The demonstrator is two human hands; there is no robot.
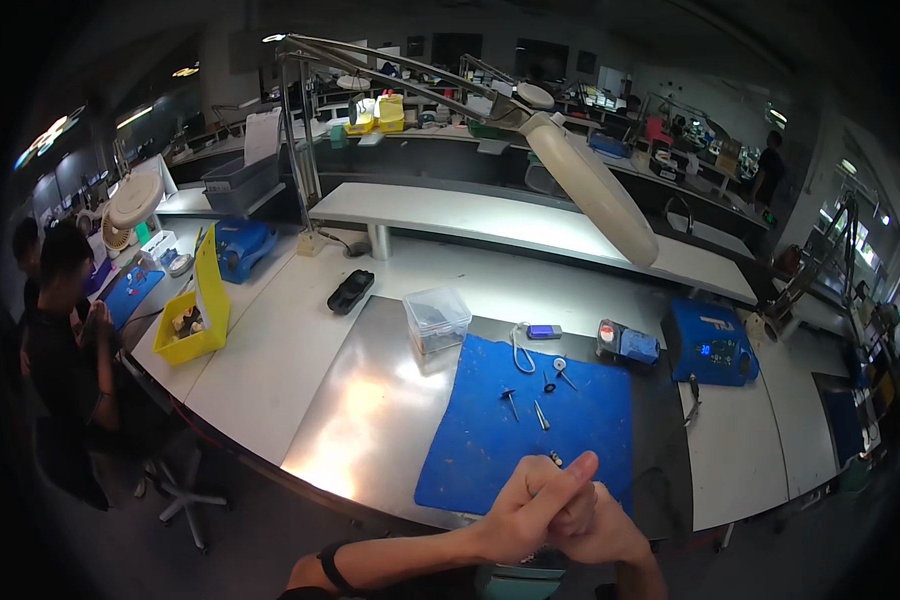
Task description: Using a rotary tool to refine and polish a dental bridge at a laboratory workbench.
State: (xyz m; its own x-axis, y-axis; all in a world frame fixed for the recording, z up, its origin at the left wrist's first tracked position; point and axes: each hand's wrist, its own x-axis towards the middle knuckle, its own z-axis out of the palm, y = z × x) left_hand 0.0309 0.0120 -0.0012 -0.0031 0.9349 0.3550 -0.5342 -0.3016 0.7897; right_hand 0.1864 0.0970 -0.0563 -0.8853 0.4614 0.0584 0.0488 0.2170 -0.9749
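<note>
My left hand (525, 515) and my right hand (610, 528) are pressed together over the front edge of a blue mat (590, 450). Both are closed, with the left thumb pointing up and right over the right fingers. Whatever lies between them is hidden. A tiny light-coloured piece (556, 459) shows just beyond the knuckles; I cannot tell whether it is held or lies on the mat. Farther up the mat lie several small shanked rotary bits, among them a pale disc-headed bit (561, 367), a dark-headed bit (508, 395) and a cone-shaped bit (541, 416).
Behind the mat stand a clear plastic box (437, 320), a small purple-blue block (544, 332), a blue-and-clear container (627, 342) and a blue control unit (710, 345). A lamp head (590, 185) hangs above. Leftward are a black tray (351, 291), a yellow bin (190, 335) and a seated person (65, 350).
</note>
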